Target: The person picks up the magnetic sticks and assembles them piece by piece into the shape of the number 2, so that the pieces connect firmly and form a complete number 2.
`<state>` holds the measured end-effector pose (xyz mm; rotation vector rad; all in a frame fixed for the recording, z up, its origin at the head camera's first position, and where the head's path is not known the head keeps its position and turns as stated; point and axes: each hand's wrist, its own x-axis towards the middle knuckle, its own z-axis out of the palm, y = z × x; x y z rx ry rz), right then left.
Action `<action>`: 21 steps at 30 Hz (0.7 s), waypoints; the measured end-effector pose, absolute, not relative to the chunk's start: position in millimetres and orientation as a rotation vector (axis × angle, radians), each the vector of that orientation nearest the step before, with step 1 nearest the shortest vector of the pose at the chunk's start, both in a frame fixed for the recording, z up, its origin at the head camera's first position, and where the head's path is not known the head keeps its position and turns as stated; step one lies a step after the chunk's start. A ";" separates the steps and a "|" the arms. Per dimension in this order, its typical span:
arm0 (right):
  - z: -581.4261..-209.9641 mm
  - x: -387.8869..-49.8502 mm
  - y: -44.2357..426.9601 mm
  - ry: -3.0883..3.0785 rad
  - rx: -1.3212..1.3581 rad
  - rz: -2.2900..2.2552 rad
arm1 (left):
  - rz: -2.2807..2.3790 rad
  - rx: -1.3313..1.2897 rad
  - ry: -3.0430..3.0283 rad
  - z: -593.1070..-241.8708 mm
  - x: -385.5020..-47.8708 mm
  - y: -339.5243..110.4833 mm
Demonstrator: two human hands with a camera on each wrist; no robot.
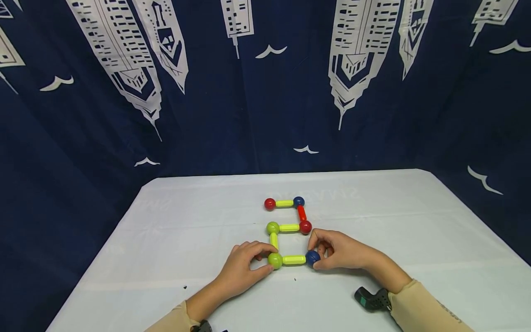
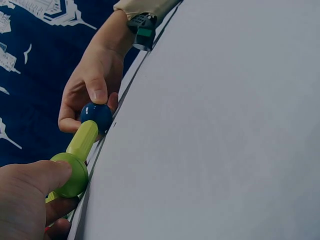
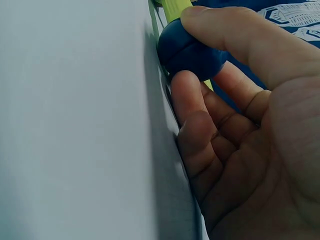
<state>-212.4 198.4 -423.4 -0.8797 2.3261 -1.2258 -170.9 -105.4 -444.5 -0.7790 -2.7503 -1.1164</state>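
Observation:
A flat figure of coloured balls and short rods lies on the white table. My left hand (image 1: pixel 242 268) pinches its near-left green ball (image 1: pixel 275 262) between thumb and fingers. With thumb and fingers my right hand (image 1: pixel 343 250) holds the near-right blue ball (image 1: pixel 313 258). Between those two balls runs a yellow-green rod (image 1: pixel 294 260). From the held green ball another yellow-green rod (image 1: pixel 274 240) leads back to a second green ball (image 1: pixel 272 228). Farther along come a red ball (image 1: pixel 305 227), a red rod (image 1: pixel 302 213), a blue ball (image 1: pixel 298 202) and an end red ball (image 1: pixel 269 204).
The white tabletop (image 1: pixel 174 230) spreads around the figure, with a few small dark specks on it. Behind it hangs a dark blue cloth (image 1: pixel 282 110) printed with white buildings and birds. A black wrist device (image 1: pixel 372 299) sits at the right sleeve.

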 end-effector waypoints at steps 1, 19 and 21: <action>-423.3 -212.2 198.2 2.332 -0.880 -1.220 | -1.118 -0.777 -2.752 -444.6 -170.9 -105.2; -424.8 -212.2 202.8 2.317 -0.845 -1.252 | -1.151 -0.783 -2.740 -448.3 -170.9 -105.3; -425.2 -212.7 201.8 2.311 -0.843 -1.288 | -1.189 -0.765 -2.730 -449.4 -171.2 -106.8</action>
